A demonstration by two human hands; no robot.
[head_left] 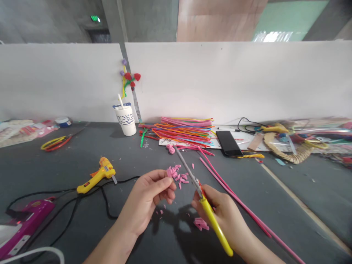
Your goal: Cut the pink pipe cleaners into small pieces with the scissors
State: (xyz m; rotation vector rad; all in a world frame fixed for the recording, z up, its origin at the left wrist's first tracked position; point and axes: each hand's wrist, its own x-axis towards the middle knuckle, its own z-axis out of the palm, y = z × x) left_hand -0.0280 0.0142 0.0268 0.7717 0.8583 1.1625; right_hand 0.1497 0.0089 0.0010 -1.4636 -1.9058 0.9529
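My right hand (217,207) is closed around a pair of scissors (210,216) with a yellow and red handle. The scissors' grey blades point up and away to the left, closed or nearly so. My left hand (158,187) is pinched, thumb against forefinger; whether a small pink piece sits between the fingertips I cannot tell. Just beyond those fingertips lies a loose pile of short pink pipe cleaner pieces (182,177). Another small bunch of pink pieces (201,223) lies beside my right hand. Near the blade tips is a pink fuzzy ball (170,148).
Long pink pipe cleaners (233,194) run down the right side. Behind are a colourful pipe cleaner bundle (184,132), a phone (228,143) and a white cup (125,119). A yellow glue gun (97,176), black cords, a purple power strip (30,227) and other scissors (56,143) lie left.
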